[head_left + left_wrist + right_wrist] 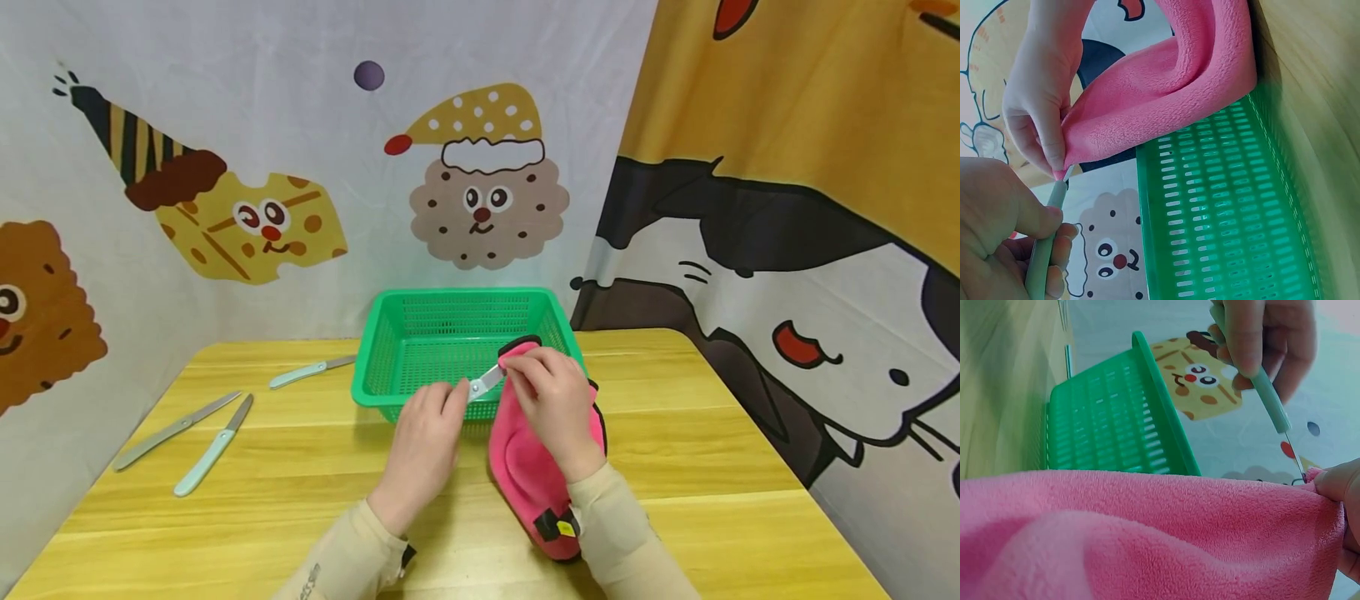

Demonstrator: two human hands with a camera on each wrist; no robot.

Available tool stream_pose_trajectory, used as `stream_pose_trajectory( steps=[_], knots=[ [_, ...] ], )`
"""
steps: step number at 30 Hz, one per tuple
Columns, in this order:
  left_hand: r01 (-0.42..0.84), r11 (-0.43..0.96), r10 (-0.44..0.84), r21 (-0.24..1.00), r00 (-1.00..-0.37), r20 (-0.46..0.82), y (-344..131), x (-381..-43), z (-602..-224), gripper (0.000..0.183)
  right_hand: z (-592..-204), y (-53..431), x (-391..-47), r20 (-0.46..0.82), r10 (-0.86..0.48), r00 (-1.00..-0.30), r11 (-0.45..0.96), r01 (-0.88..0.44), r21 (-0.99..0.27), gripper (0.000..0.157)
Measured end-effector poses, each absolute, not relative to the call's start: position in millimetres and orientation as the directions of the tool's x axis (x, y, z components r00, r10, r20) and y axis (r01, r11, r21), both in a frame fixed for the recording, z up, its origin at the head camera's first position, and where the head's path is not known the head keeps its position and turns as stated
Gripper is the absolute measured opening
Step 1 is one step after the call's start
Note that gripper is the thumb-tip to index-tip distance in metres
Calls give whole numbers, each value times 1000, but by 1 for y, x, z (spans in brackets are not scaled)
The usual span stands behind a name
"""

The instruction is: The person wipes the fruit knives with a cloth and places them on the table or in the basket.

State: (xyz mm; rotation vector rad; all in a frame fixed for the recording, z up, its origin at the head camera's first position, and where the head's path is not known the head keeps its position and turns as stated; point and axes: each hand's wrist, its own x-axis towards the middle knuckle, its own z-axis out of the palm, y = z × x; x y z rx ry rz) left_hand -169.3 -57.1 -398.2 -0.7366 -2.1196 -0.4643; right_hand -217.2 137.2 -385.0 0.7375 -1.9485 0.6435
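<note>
My left hand [423, 446] grips a small knife by its pale mint handle [1046, 240], with the blade [492, 378] pointing to the right. A plush pink cloth [517, 458] with dark edging hangs from my right hand [557, 408]. The right thumb and fingers pinch a corner of this cloth around the blade, so the blade's tip is hidden. In the right wrist view, the cloth [1147, 525] fills the lower part, and a thin length of blade shows between the handle [1270, 403] and the pinched fold.
A green perforated basket [461, 293] stands just behind both hands at the table's back. To the left on the wooden table [300, 517] lie three more knives: one [300, 375] beside the basket, a greyish one [153, 439] and a mint-handled one [204, 465]. Printed curtains hang behind.
</note>
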Motion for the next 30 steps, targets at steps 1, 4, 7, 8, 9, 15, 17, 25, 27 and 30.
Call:
stream_pose_trajectory(
  steps=[1,4,7,8,9,15,17,25,27,30],
  knots=[
    [646,760,340,70,-487,804,-57,-169,-398,39,-385,138,-218,892,-229,-390,687,-714,-135,19],
    [646,760,337,74,-488,805,-56,-169,-399,36,-384,142,-220,895,-216,-391,699,-702,-138,17],
    [648,758,336,78,-490,804,-55,-168,-399,35,-383,145,-221,892,-206,-402,710,-689,-147,16],
    [649,757,336,78,-489,805,-55,-167,-399,35,-383,146,-222,892,-200,-405,711,-687,-152,16],
    [650,756,337,77,-487,806,-55,-167,-399,35,-382,148,-222,890,-199,-410,712,-685,-156,15],
    [662,743,334,95,-490,805,-56,-168,-402,39,-384,159,-227,882,-156,-444,737,-647,-195,16],
    [670,734,325,112,-492,807,-57,-168,-402,40,-386,165,-230,880,-109,-462,758,-612,-227,17],
    [662,736,298,140,-503,811,-61,-170,-401,38,-380,179,-232,898,-12,-440,759,-589,-279,14],
    [656,742,301,137,-508,807,-61,-170,-401,37,-376,178,-229,910,-1,-416,737,-615,-281,14],
    [641,756,303,130,-519,799,-60,-170,-401,36,-370,173,-224,932,-10,-361,698,-670,-252,13]
  ],
)
